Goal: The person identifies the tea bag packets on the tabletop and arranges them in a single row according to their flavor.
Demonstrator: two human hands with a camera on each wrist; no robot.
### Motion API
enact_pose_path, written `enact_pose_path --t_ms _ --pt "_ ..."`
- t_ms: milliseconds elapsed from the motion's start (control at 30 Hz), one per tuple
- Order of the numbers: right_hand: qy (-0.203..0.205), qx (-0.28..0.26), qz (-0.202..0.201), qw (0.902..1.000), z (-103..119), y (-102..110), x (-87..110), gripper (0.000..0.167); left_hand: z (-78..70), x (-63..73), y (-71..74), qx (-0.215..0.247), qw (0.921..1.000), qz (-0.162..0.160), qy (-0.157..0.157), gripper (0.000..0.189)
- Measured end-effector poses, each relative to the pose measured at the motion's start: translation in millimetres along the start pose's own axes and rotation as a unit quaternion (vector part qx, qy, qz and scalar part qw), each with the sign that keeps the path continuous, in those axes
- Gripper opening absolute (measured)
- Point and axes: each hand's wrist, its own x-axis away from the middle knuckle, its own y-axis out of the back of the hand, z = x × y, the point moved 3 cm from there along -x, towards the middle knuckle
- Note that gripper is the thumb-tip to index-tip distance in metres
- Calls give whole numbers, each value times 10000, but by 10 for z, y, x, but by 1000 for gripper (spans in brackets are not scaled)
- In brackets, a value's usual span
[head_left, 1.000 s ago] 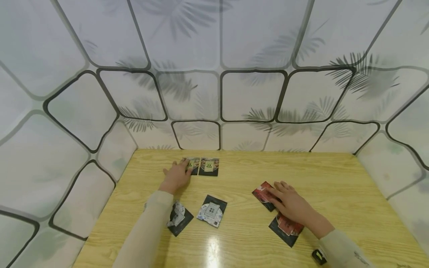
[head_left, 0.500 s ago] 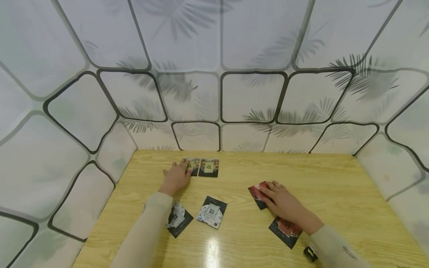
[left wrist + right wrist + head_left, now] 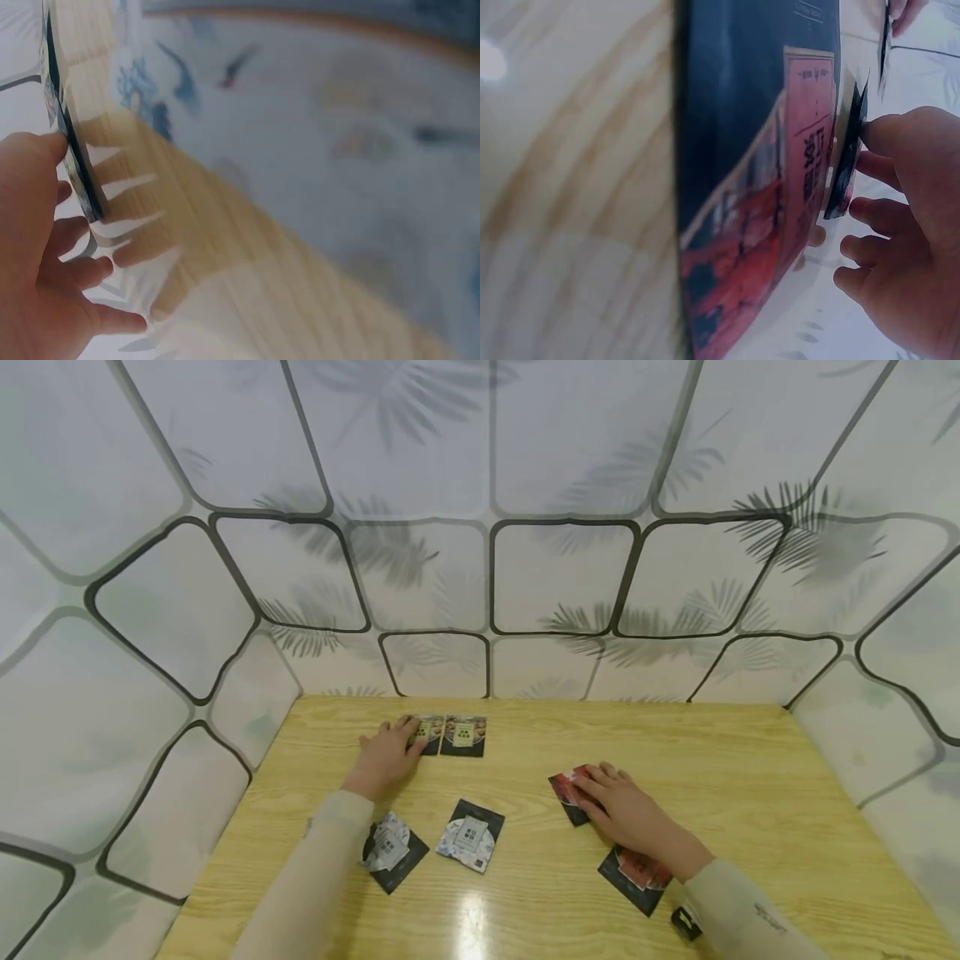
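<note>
My left hand rests at the back left, its fingers spread on the left side of a flat dark packet with a yellowish label. A matching packet lies just right of it. On the right, my right hand lies over a red and black packet, fingers extended and covering its right part. In the right wrist view, the thumb touches that packet's edge. Partly under the right wrist in the head view lies a second red and black packet, which also looms close in the right wrist view.
Two black and white packets lie nearer the front: one in the middle, one beside the left sleeve. A small black object is by the right cuff. Patterned fabric walls enclose the wooden table.
My right hand has slid left, and the red and black packet under it has shifted left too. The left hand has kept its place on its packet.
</note>
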Motion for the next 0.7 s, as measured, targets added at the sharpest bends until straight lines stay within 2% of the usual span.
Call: enact_pose_path --t_ms 200,700 --pt "-9 38 67 10000 26 -18 -70 46 33 16 -3 -35 9998 93 -172 63" --pt "-3 372 87 9993 138 -109 -393 50 37 4 -22 -22 9997 233 -82 63"
